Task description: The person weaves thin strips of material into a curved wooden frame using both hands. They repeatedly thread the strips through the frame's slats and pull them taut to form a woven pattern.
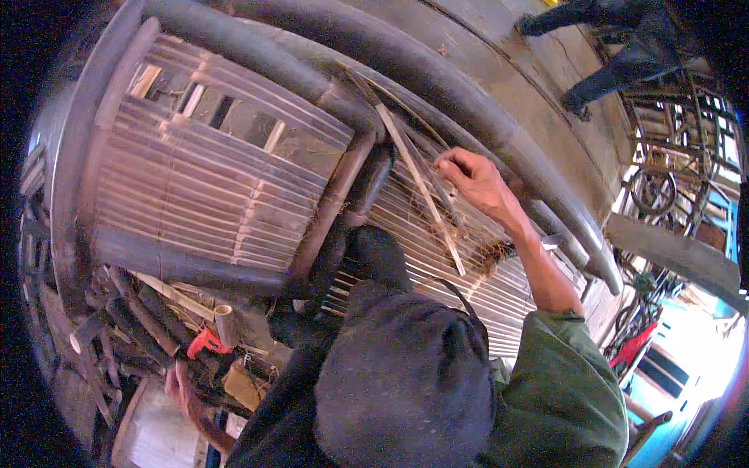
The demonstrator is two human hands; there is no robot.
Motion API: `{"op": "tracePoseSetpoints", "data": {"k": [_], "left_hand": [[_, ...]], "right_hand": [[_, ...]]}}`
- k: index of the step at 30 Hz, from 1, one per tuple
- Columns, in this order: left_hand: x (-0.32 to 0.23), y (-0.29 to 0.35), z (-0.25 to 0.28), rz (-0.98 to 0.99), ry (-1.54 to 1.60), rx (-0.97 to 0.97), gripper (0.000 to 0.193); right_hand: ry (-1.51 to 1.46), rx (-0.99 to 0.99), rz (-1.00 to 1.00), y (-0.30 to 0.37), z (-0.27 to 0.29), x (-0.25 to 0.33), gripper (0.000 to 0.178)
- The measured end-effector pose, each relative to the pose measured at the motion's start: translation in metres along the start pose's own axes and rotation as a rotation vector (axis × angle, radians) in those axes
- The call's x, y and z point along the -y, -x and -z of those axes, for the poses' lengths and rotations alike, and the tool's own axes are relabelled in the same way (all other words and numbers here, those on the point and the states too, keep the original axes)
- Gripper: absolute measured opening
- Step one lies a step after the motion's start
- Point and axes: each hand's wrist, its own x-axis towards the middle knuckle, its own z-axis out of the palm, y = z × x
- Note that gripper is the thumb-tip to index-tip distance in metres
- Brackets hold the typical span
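My right hand, below a green sleeve, is raised over a slatted bamboo seat. Its fingers are curled into a pinch; I cannot make out what they hold, if anything. Beside it, a long, pale split-bamboo strip lies slantwise across the seat, with fibre scraps around it. Down at the lower left, my left hand has its fingers stretched out near a red tool handle, with a gap between them. Rounded dark cloth covers the bottom middle and hides part of the seat.
A slatted bamboo panel framed by thick dark poles fills the left. Stout bamboo rails curve along the far side. Cut poles and a short bamboo tube lie at lower left. Another person's legs show at upper right.
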Motion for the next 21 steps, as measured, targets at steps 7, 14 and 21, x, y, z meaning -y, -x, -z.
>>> {"op": "tracePoseSetpoints", "data": {"k": [7, 14, 21], "left_hand": [[0.153, 0.015, 0.081, 0.544, 0.132, -0.257, 0.049], [-0.099, -0.049, 0.012, -0.115, 0.282, -0.039, 0.055], [-0.282, -0.080, -0.069, -0.348, 0.437, 0.361, 0.053]], "right_hand": [[0.172, 0.125, -0.234, 0.033, -0.070, -0.016, 0.032], [0.005, 0.276, 0.252, -0.009, -0.108, 0.097, 0.027], [-0.222, 0.568, 0.763, -0.053, -0.095, 0.249, 0.036]]}}
